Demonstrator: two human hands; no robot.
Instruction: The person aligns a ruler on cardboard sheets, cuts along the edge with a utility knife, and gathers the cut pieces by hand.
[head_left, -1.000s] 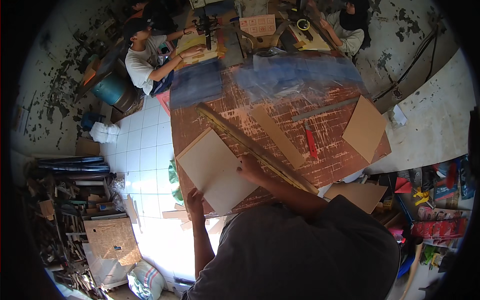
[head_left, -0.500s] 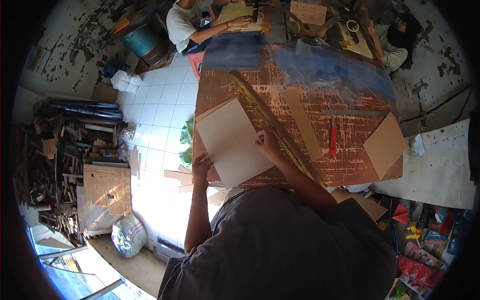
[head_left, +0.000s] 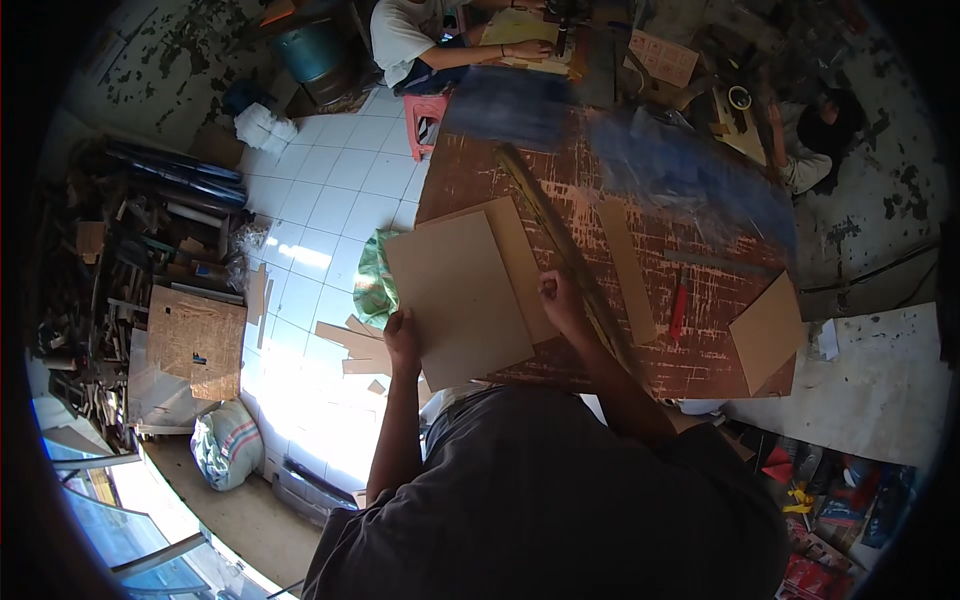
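Note:
My left hand point(head_left: 403, 340) grips a grey-brown cardboard sheet point(head_left: 460, 295) by its left edge. The sheet is tilted and reaches past the table's left edge. Partly under it lies a second brown cardboard sheet point(head_left: 522, 265). My right hand point(head_left: 560, 300) is curled closed beside that second sheet's right edge; whether anything is pinched in its fingers is hidden. Just right of this hand runs a long worn straight bar point(head_left: 560, 235). A narrow cardboard strip point(head_left: 628, 270), a red-handled cutter point(head_left: 679, 308) and a metal ruler point(head_left: 720, 262) lie further right.
Another cardboard piece point(head_left: 768, 335) lies at the right of the scratched brown table point(head_left: 490, 180). Blue plastic sheeting point(head_left: 680, 165) covers its far part. Two people work beyond, one near a pink stool point(head_left: 427, 118). Cardboard offcuts point(head_left: 355, 343) and a green bag point(head_left: 376, 280) are on the left floor.
The top sheet has shifted left across the table edge with my left hand, uncovering more of the sheet beneath. My right hand has come off the top sheet. The whole view has shifted.

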